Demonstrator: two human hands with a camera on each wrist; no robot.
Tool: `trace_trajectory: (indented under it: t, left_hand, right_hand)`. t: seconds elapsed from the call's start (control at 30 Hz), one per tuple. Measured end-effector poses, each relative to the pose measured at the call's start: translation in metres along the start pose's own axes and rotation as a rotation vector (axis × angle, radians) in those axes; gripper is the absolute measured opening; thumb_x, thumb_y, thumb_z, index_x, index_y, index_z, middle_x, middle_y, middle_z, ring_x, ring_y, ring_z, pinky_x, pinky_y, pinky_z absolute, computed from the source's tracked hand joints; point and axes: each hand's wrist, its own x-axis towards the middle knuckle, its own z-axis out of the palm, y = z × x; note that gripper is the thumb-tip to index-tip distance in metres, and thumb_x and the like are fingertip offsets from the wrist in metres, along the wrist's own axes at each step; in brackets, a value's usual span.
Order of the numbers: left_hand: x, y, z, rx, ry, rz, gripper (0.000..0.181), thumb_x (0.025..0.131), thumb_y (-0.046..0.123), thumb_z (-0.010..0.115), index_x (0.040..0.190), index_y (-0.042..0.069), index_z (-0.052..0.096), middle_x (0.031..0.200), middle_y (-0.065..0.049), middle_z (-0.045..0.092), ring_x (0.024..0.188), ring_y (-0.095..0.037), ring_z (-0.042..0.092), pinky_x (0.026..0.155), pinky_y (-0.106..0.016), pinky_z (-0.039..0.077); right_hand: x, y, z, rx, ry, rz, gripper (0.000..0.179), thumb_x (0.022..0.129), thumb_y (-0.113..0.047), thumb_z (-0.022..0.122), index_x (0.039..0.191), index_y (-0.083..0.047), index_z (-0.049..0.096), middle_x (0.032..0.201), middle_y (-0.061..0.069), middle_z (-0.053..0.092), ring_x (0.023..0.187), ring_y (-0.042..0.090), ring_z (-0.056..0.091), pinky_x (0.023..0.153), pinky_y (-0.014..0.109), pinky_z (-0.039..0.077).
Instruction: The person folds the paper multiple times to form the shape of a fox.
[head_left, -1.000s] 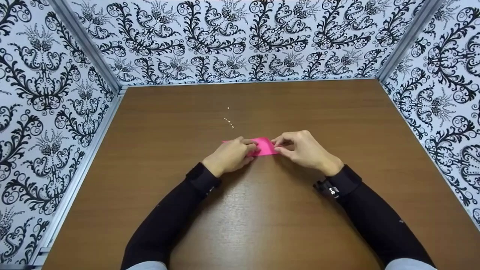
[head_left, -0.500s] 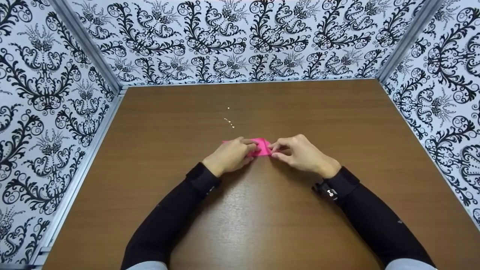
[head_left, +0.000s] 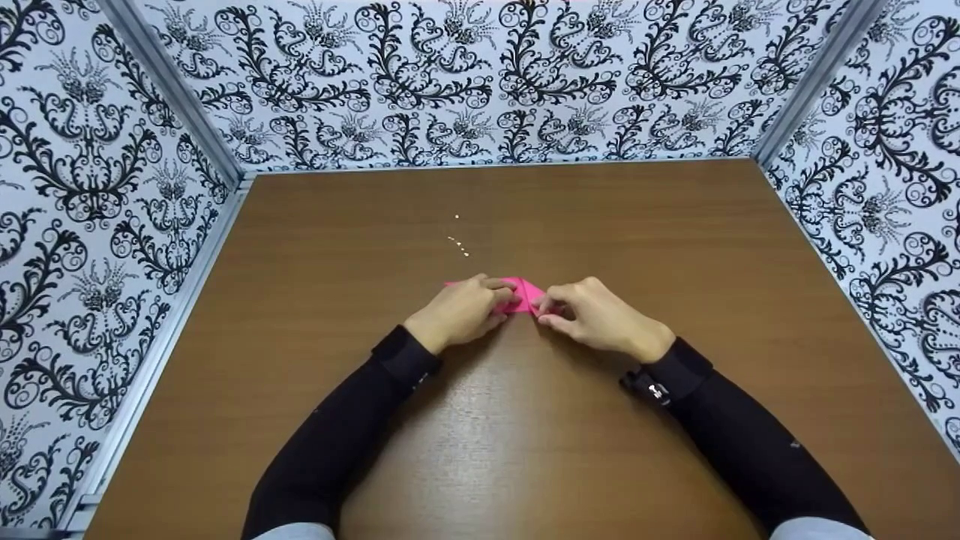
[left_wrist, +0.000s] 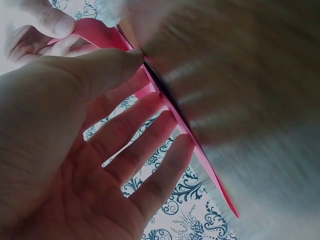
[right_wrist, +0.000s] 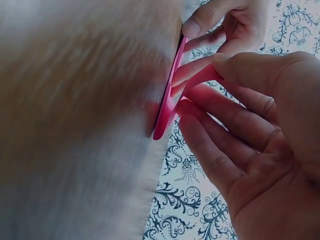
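Note:
A strip of pink paper lies on the brown table, its right end lifted and turned over toward the left. My left hand presses the strip's left part down with extended fingertips, hiding some of it. From the right, my right hand pinches the raised corner between thumb and index finger. In the left wrist view, the left fingers touch the flat paper without curling round it. The right wrist view has the flap bent up under the right thumb.
Several tiny pale bits lie on the wooden table beyond the hands. Patterned panels with black scrollwork stand at the back and both sides, joined by grey metal posts.
My right hand has moved left and slightly nearer, drawing the pink paper's right end over into a slanted fold. The left hand has stayed in place.

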Motion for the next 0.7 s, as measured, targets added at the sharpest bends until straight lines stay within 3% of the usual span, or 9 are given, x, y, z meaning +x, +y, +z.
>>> trace_trajectory:
  t: [0.17, 0.43, 0.53, 0.63, 0.7]
  left_hand:
    - [-0.0003, 0.0001, -0.0003, -0.009, -0.006, 0.003, 0.031, 0.112, 0.018, 0.080, 0.142, 0.010, 0.080, 0.163, -0.017, 0.072, 0.142, -0.043, 0.075, 0.137, -0.062, 0.046]
    - [0.0004, -0.0006, 0.0008, -0.030, -0.015, 0.003, 0.031, 0.113, 0.017, 0.079, 0.143, 0.009, 0.079, 0.165, -0.018, 0.070, 0.147, -0.044, 0.072, 0.139, -0.064, 0.044]
    - [0.0001, -0.0003, 0.0004, -0.029, -0.016, -0.007, 0.030, 0.113, 0.019, 0.079, 0.142, 0.010, 0.080, 0.165, -0.016, 0.071, 0.144, -0.043, 0.074, 0.136, -0.062, 0.049]
    - [-0.0003, 0.0002, 0.0002, -0.030, -0.021, -0.021, 0.028, 0.113, 0.020, 0.080, 0.140, 0.012, 0.081, 0.164, -0.013, 0.072, 0.137, -0.041, 0.075, 0.123, -0.058, 0.061]
    - [-0.0005, 0.0005, 0.0001, -0.033, -0.023, -0.027, 0.027, 0.113, 0.020, 0.080, 0.138, 0.012, 0.081, 0.164, -0.012, 0.072, 0.135, -0.041, 0.075, 0.123, -0.058, 0.061]
  right_hand:
    - [0.0003, -0.0035, 0.0015, 0.024, -0.018, 0.006, 0.004, 0.108, -0.008, 0.084, 0.105, -0.012, 0.083, 0.100, 0.001, 0.088, 0.093, 0.016, 0.084, 0.082, 0.046, 0.072]
    - [0.0004, -0.0053, 0.0037, 0.036, -0.041, 0.015, 0.007, 0.109, -0.008, 0.082, 0.104, -0.012, 0.083, 0.098, 0.003, 0.087, 0.090, 0.017, 0.082, 0.080, 0.046, 0.071]
    - [0.0006, -0.0053, 0.0048, 0.033, -0.051, 0.015, 0.005, 0.109, -0.009, 0.082, 0.105, -0.012, 0.083, 0.097, 0.002, 0.087, 0.087, 0.014, 0.079, 0.078, 0.041, 0.069]
    - [0.0010, -0.0060, 0.0058, 0.031, -0.059, 0.017, 0.005, 0.109, -0.009, 0.082, 0.105, -0.012, 0.083, 0.097, 0.002, 0.087, 0.086, 0.010, 0.077, 0.076, 0.035, 0.067]
    - [0.0015, -0.0063, 0.0067, 0.032, -0.063, 0.017, 0.005, 0.110, -0.009, 0.082, 0.105, -0.012, 0.083, 0.097, 0.002, 0.087, 0.085, 0.009, 0.075, 0.076, 0.032, 0.065]
